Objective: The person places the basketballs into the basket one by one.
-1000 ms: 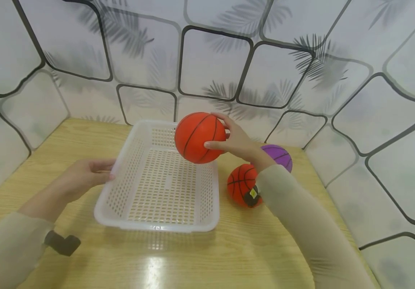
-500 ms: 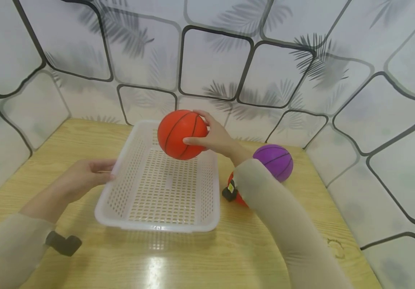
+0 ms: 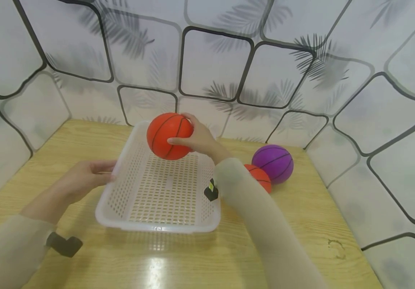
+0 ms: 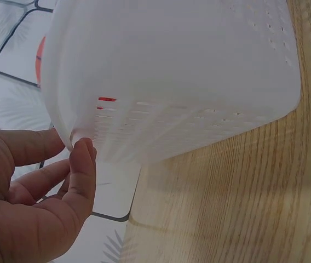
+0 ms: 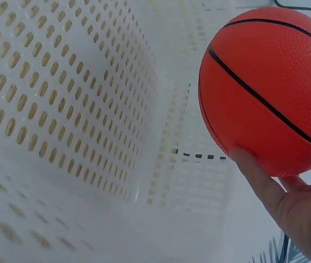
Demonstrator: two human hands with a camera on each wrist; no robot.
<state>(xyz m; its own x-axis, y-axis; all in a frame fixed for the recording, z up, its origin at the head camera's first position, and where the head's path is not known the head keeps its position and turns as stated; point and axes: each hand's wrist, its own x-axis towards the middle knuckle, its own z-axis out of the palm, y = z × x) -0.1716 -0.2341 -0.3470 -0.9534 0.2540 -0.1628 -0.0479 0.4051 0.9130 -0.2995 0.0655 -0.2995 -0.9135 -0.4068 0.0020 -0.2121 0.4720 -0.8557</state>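
A red-orange toy basketball (image 3: pixel 167 136) with black lines is gripped by my right hand (image 3: pixel 200 138), above the far part of a white plastic basket (image 3: pixel 156 228). The right wrist view shows the same basketball (image 5: pixel 270 87), thumb and fingers around its side, over the perforated basket floor (image 5: pixel 62 87). My left hand (image 3: pixel 84 178) is at the basket's left rim. In the left wrist view, the left hand (image 4: pixel 40 197) pinches that rim between thumb and fingers. Inside the basket only bare perforated floor shows.
To the basket's right, a second red-orange basketball (image 3: pixel 259 176) lies partly behind my right sleeve. It sits close to a purple ball (image 3: pixel 273 163). The wooden table (image 3: pixel 113 261) meets patterned walls (image 3: pixel 214 64) at the back and sides.
My right hand has carried the basketball leftward, from the basket's right side to over its far middle. The left hand and the basket stay in place.
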